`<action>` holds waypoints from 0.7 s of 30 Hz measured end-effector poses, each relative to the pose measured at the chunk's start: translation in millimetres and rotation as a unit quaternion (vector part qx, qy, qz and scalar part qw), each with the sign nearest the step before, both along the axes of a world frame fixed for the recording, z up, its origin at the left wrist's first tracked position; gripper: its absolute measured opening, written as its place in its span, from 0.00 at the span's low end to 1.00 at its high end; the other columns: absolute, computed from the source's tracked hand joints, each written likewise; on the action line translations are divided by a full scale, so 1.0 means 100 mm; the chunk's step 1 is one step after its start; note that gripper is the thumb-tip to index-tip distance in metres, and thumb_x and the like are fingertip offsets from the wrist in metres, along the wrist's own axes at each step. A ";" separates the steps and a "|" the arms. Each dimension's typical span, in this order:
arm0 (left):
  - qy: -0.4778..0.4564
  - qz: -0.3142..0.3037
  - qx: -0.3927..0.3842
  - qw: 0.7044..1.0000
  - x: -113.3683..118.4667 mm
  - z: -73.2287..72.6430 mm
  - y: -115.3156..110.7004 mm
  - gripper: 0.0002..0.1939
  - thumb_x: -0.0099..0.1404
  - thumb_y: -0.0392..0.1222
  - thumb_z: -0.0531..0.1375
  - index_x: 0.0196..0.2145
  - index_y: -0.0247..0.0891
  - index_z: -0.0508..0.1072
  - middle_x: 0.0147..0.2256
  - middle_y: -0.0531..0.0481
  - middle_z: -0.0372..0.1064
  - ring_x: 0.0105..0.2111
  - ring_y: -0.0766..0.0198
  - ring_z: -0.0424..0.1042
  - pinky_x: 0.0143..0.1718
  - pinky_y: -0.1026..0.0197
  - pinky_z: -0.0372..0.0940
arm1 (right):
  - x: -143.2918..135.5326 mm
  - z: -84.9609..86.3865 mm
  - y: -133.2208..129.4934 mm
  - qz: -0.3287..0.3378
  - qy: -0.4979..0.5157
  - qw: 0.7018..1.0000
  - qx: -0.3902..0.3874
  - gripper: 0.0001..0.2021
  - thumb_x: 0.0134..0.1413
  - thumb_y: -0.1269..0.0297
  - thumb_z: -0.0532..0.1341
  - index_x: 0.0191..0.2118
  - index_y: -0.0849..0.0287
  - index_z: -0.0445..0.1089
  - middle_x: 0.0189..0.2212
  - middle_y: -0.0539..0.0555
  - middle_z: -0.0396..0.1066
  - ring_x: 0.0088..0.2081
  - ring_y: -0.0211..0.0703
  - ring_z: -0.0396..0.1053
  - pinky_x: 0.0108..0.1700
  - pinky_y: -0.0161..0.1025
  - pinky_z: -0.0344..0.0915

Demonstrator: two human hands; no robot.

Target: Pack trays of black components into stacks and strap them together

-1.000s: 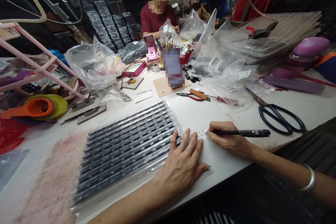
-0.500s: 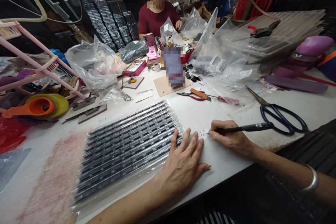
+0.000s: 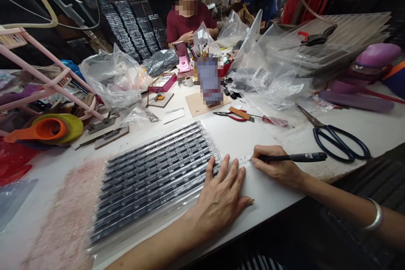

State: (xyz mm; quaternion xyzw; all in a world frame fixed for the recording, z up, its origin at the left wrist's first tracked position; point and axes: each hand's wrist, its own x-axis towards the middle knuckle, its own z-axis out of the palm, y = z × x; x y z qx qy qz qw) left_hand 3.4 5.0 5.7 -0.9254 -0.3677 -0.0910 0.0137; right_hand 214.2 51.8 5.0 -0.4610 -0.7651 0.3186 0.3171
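My right hand [image 3: 276,165] grips a black pen [image 3: 295,157], its tip down on a small white slip of paper [image 3: 243,161] with handwritten marks. My left hand [image 3: 223,190] lies flat with fingers spread, holding nothing. Its fingertips rest at the slip's left side and on the right edge of a clear plastic-wrapped pack of black strips [image 3: 155,173]. The strips lie in parallel rows inside the wrap. Part of the slip is hidden by my fingers.
Scissors [image 3: 335,137] lie at the right, pliers [image 3: 232,114] and a screwdriver [image 3: 274,121] farther back. Clear plastic bags [image 3: 114,76] and a pink rack [image 3: 47,80] stand left. A co-worker [image 3: 191,21] sits across the white table [image 3: 249,130]. A phone [image 3: 182,50] stands in a pink holder.
The pen has shifted slightly and more marks show on the slip. My left hand stays in place. Across the table, the co-worker's hands have moved closer together.
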 end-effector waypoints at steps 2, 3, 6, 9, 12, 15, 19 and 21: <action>-0.003 0.001 -0.001 1.000 0.00 0.00 0.00 0.30 0.68 0.58 0.46 0.60 0.36 0.59 0.60 0.40 0.58 0.63 0.47 0.48 0.61 0.38 0.40 | 0.00 0.00 0.00 0.001 0.001 1.000 0.002 0.10 0.52 0.70 0.54 0.21 0.59 0.57 0.17 0.46 0.58 0.21 0.32 0.53 0.25 0.33 0.52; -0.005 0.001 -0.001 1.000 0.00 -0.01 0.00 0.30 0.68 0.58 0.46 0.60 0.36 0.59 0.60 0.40 0.57 0.63 0.47 0.48 0.61 0.38 0.40 | 0.00 0.01 0.00 0.003 0.002 1.000 0.002 0.10 0.52 0.70 0.54 0.21 0.59 0.57 0.17 0.46 0.57 0.21 0.32 0.53 0.25 0.33 0.52; -0.003 -0.001 -0.004 1.000 -0.01 -0.01 0.00 0.30 0.69 0.58 0.44 0.60 0.36 0.58 0.60 0.41 0.57 0.63 0.46 0.48 0.61 0.37 0.39 | 0.00 0.01 0.01 0.000 0.002 1.000 0.004 0.10 0.52 0.69 0.54 0.21 0.59 0.56 0.16 0.46 0.56 0.21 0.32 0.52 0.25 0.33 0.51; 0.002 -0.002 -0.010 1.000 -0.01 -0.02 0.00 0.30 0.69 0.58 0.43 0.60 0.35 0.58 0.61 0.42 0.56 0.64 0.46 0.47 0.61 0.37 0.38 | 0.00 0.01 0.01 -0.003 0.002 1.000 0.012 0.10 0.51 0.70 0.54 0.20 0.58 0.55 0.16 0.45 0.56 0.21 0.32 0.51 0.24 0.34 0.51; -0.001 0.000 -0.014 1.000 0.00 -0.01 0.00 0.30 0.69 0.58 0.43 0.60 0.35 0.58 0.61 0.42 0.56 0.64 0.46 0.47 0.62 0.38 0.38 | 0.00 0.01 0.01 0.003 0.015 1.000 0.007 0.10 0.51 0.70 0.54 0.20 0.58 0.56 0.16 0.45 0.56 0.20 0.32 0.51 0.24 0.34 0.51; 0.002 0.000 -0.017 1.000 0.00 0.00 0.00 0.30 0.69 0.58 0.44 0.60 0.35 0.57 0.61 0.41 0.56 0.64 0.45 0.46 0.61 0.37 0.38 | 0.01 0.02 0.00 -0.024 0.037 0.999 -0.003 0.10 0.51 0.69 0.54 0.21 0.59 0.59 0.17 0.46 0.59 0.21 0.32 0.54 0.25 0.33 0.52; 0.004 -0.004 -0.023 1.000 -0.01 0.01 0.01 0.31 0.69 0.58 0.44 0.60 0.35 0.58 0.61 0.41 0.56 0.64 0.45 0.46 0.61 0.36 0.39 | 0.03 0.04 0.00 -0.037 0.042 0.998 -0.012 0.09 0.51 0.69 0.55 0.21 0.59 0.59 0.17 0.46 0.59 0.22 0.33 0.55 0.25 0.34 0.53; -0.002 -0.003 -0.022 1.000 -0.01 0.01 0.01 0.30 0.69 0.58 0.44 0.60 0.35 0.58 0.61 0.41 0.56 0.64 0.46 0.47 0.61 0.37 0.39 | 0.03 0.04 0.00 -0.026 0.032 0.999 -0.014 0.10 0.51 0.69 0.55 0.21 0.59 0.59 0.17 0.46 0.59 0.22 0.33 0.55 0.25 0.34 0.53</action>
